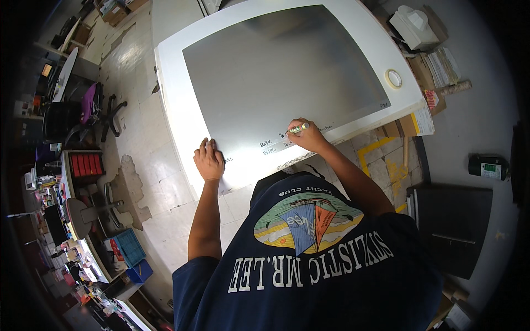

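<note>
A large grey, glossy sheet (pixel 276 77) lies flat on a white table (pixel 175 105). My right hand (pixel 310 139) is closed around a marker pen (pixel 299 128) with a light patterned barrel, at the sheet's near edge. Handwritten dark lines run along that edge, partly covered by the hand. Whether the pen's tip touches the surface is hidden. My left hand (pixel 209 161) lies on the sheet's near left corner, its fingers stretched forward and holding nothing. Beside its fingers there is a little more dark writing.
A roll of tape (pixel 393 79) lies on the table's right border. Beyond it are a tissue box (pixel 415 26) and stacked papers (pixel 443 67). On the left stand a black office chair (pixel 62 122) and cluttered desks. A blue crate (pixel 130 247) sits by them.
</note>
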Motion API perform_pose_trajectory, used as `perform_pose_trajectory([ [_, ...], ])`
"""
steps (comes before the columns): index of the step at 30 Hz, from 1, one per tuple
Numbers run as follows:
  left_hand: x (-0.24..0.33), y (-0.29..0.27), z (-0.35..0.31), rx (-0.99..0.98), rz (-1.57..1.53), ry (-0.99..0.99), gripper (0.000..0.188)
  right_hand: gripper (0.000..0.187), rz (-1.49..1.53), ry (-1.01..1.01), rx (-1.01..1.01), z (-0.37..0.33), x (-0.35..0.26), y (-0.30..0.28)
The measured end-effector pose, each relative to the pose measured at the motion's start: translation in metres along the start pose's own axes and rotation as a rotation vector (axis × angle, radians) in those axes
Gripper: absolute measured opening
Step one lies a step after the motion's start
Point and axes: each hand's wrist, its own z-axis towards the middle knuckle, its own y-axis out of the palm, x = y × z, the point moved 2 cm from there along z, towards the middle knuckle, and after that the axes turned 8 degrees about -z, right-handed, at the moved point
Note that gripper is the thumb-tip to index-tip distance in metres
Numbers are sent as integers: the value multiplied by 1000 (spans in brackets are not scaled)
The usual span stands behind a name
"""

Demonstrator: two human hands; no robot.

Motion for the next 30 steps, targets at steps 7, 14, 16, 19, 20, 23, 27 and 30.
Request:
perform_pose_trajectory([
  [7,1,-1,0,-14,-20,-29,38,13,-20,-39,-30,1,1,-1],
  [14,0,0,0,-11,9,-13,39,14,-3,-54,-2,5,3,-8],
  [16,0,0,0,-10,2,-15,39,13,-29,-47,-33,6,5,-9],
  [19,0,0,0,-20,3,-28,39,13,-7,-62,-29,5,6,-10],
  [20,0,0,0,-12,1,-15,39,13,10,-72,-20,5,6,-11],
  [23,1,-1,1,-8,6,-14,39,13,-62,0,-35,5,7,-11],
  [27,3,-2,1,-8,-1,-12,38,14,-33,-23,-36,4,8,-17],
  [30,2,-2,1,-6,-14,-16,38,14,-28,2,8,4,13,-26],
])
